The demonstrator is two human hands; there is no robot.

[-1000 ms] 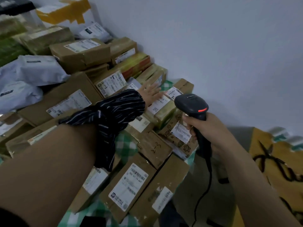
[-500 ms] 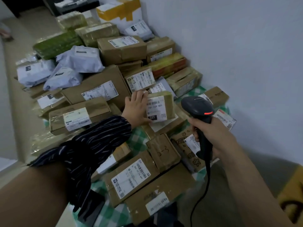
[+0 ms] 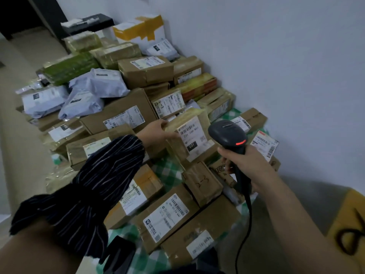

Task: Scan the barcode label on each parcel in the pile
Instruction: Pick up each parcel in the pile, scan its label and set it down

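A pile of cardboard parcels (image 3: 138,113) with white barcode labels covers a green checked cloth along the wall. My left hand (image 3: 156,131) grips the left edge of a small taped parcel (image 3: 177,143), tilted up so that its white label (image 3: 192,134), marked 231, faces me. My right hand (image 3: 245,163) holds a black barcode scanner (image 3: 227,135) by its handle, with a red light glowing on its head. The scanner's head hangs just right of that label. A black cable drops from the handle.
Grey plastic mailer bags (image 3: 96,86) and green wrapped packs (image 3: 69,68) lie at the left and back of the pile. A white wall (image 3: 286,56) runs along the right. A yellow patterned cushion (image 3: 349,230) is at the lower right. A dark doorway (image 3: 19,12) opens at the top left.
My left hand went from reaching flat over the far parcels to gripping the small taped parcel and tipping it up towards me. The scanner has closed in on its label.
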